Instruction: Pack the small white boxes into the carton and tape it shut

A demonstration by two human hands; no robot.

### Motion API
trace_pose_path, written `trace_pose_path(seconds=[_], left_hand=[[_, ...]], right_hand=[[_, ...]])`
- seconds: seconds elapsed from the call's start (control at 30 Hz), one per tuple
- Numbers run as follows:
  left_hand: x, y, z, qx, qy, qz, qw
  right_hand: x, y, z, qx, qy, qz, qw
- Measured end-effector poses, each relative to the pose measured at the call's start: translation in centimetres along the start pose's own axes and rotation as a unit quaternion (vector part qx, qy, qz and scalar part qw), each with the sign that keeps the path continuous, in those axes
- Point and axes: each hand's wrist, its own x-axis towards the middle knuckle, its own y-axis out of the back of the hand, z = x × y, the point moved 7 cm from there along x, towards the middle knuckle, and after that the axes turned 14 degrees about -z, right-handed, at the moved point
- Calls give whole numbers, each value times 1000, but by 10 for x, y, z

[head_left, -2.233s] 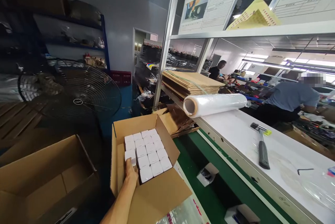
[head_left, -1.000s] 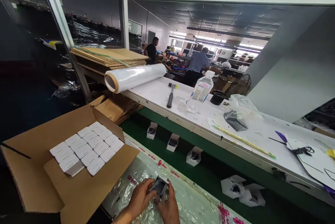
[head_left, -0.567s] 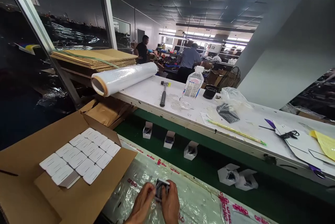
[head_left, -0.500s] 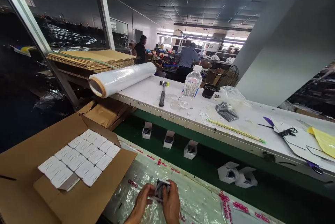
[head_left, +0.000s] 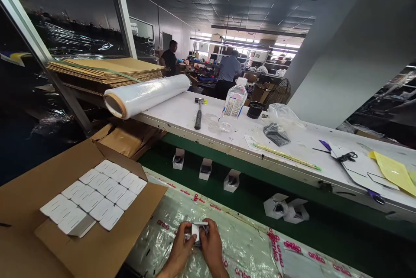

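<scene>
Plastic sheet (head_left: 247, 247), perhaps printed "aniko"; each hand (head_left: 199, 243) pinches small white box (head_left: 196, 230).

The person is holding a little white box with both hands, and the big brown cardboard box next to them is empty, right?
Not quite. Both hands, left hand and right hand, do hold the small white box, but the head view shows the brown cardboard carton is filled with rows of small white boxes, not empty.
</scene>
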Motion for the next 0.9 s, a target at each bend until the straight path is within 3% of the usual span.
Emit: trace_pose_path(seconds=[0.1, 0.17, 0.23, 0.43, 0.57, 0.63, 0.7, 0.8, 0.87, 0.9], left_hand=[[6, -2, 10, -34, -4, -22, 999], [8, -3, 16, -38, 0, -39, 999], [10, -5, 20, -37, 5, -46, 998], [20, -11, 23, -28, -8, -67, 997], [12, 1, 26, 6, -5, -71, 997], [1, 6, 35, 89, -30, -105, 990], [-11, 0, 40, 241, -52, -161, 956], [-20, -23, 22, 439, -31, -235, 866], [-16, -40, 6, 511, -31, -232, 827], [-10, -47, 3, 542, -50, -200, 815]], right_hand=[[-1, 4, 21, 120, -49, -55, 990], [-3, 2, 39, 246, -105, -87, 960], [-3, 0, 47, 305, -112, -97, 941], [8, -15, 38, 285, -48, -122, 950], [12, -17, 30, 305, -53, -131, 942], [11, -11, 28, 317, -56, -121, 939], [8, -3, 30, 327, -68, -110, 936], [-2, 3, 51, 363, -105, -86, 922], [-12, 3, 75, 381, -128, -60, 914], [-16, 3, 87, 378, -133, -50, 915]])
